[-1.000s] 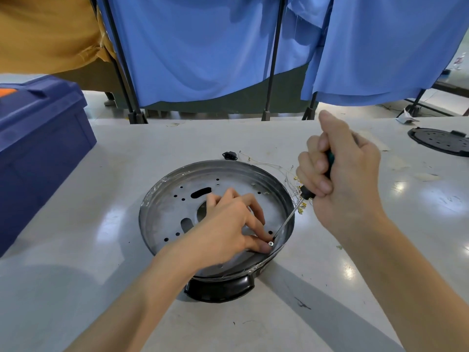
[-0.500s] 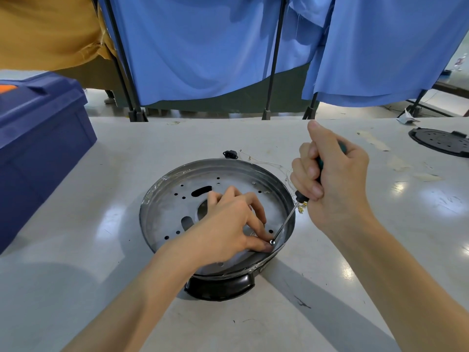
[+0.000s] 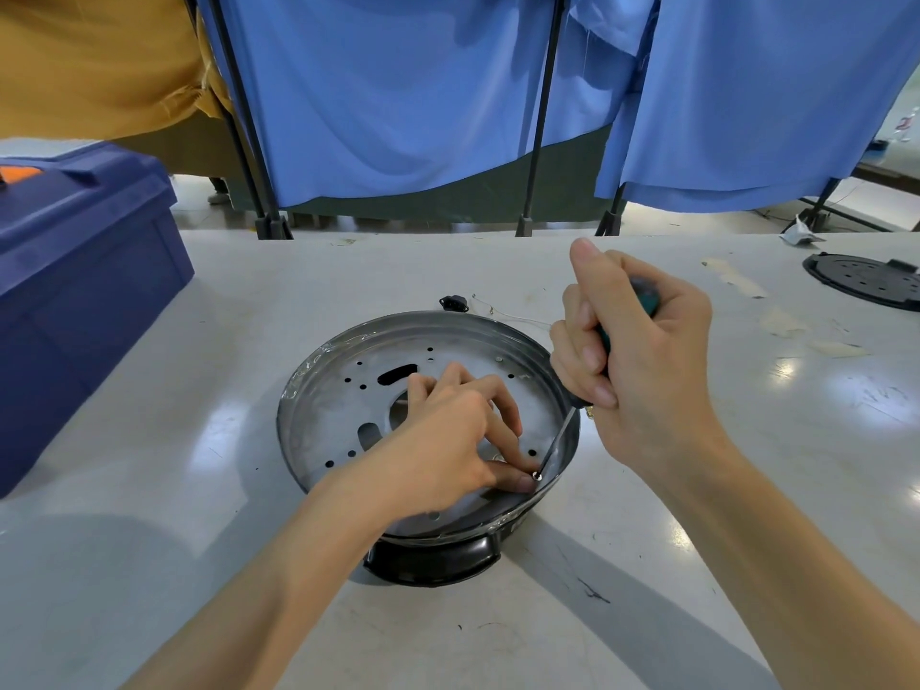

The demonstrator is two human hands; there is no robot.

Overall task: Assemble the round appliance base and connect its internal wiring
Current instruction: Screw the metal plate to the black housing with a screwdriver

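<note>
A round metal appliance base (image 3: 338,390) with several holes sits mid-table on a black plastic part (image 3: 433,560). My left hand (image 3: 448,440) lies inside the dish, thumb and forefinger pinching a small screw (image 3: 536,475) near the right rim. My right hand (image 3: 642,361) grips a green-handled screwdriver (image 3: 557,440), its tip set on that screw. Thin wires (image 3: 513,316) and a small black connector (image 3: 454,304) lie just behind the base.
A dark blue bin (image 3: 84,291) stands at the table's left edge. A black perforated round cover (image 3: 866,281) lies at the far right. Blue curtains on black stands hang behind the white table (image 3: 747,490).
My right hand has turned slightly on the screwdriver handle and shifted a little left. My left hand stays on the screw.
</note>
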